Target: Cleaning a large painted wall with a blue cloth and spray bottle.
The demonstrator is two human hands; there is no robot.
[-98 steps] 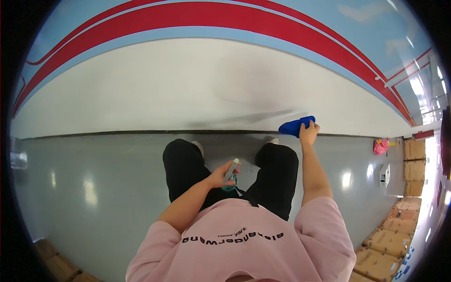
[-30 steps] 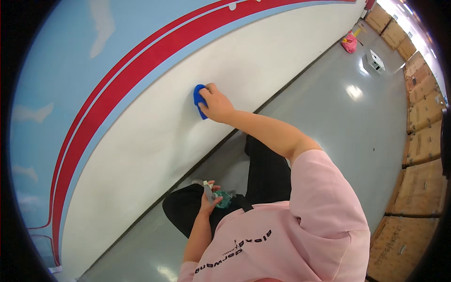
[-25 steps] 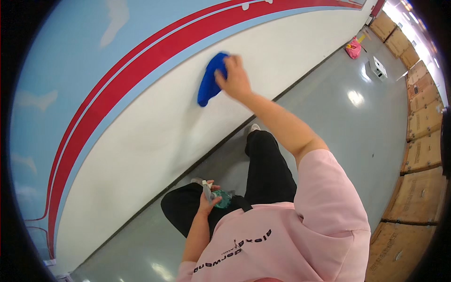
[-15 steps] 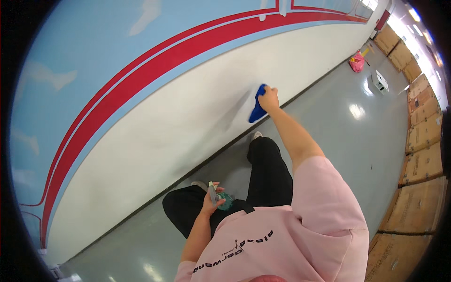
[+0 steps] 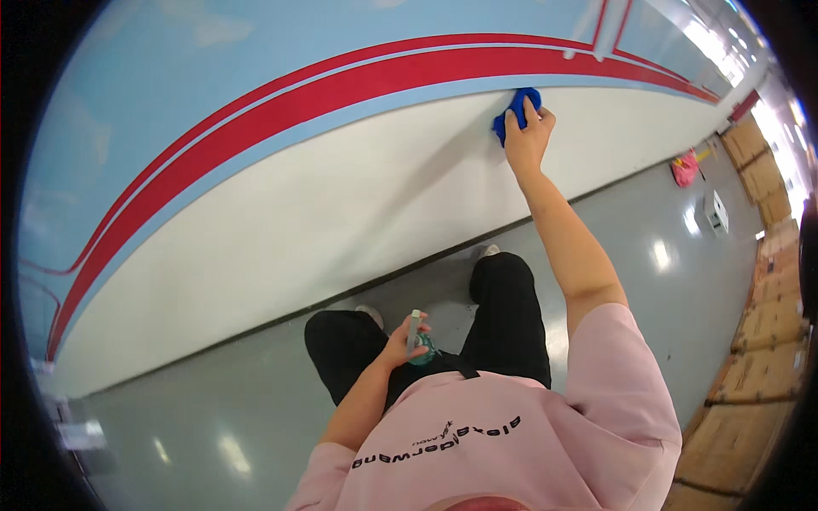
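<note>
One blue cloth [image 5: 514, 113] — under right-hand fingers [image 5: 530, 115].

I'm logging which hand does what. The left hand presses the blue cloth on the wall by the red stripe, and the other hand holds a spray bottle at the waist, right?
Not quite: the hands are swapped. In the head view the right hand presses the blue cloth on the wall by the red stripe, and the left hand holds the spray bottle at the waist.
</note>
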